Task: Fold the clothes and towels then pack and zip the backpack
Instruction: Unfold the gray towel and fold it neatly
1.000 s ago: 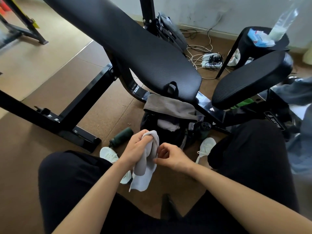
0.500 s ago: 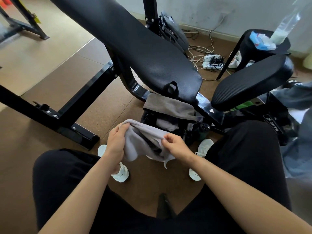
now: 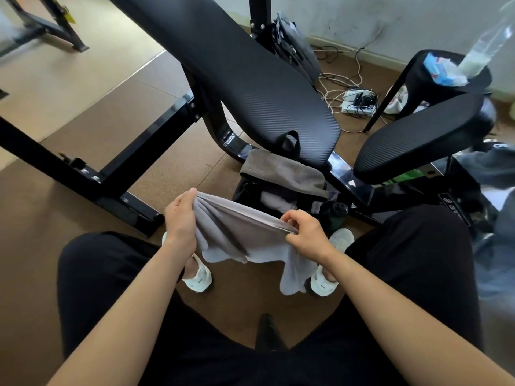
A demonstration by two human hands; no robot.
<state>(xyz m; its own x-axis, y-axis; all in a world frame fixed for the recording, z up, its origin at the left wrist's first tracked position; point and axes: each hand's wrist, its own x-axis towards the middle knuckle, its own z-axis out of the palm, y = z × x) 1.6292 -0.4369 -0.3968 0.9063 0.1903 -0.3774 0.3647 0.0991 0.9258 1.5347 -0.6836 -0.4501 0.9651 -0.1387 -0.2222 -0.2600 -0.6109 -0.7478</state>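
Left hand (image 3: 179, 218) and right hand (image 3: 306, 232) pinch the soft grey towel (image 3: 237, 232), newly unbunched and stretched between the fingers for folding.

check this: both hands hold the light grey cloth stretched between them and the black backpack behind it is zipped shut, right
The black backpack is open, not zipped shut, with pale fabric showing inside in the head view. The left hand and right hand do hold the light grey cloth stretched between them.
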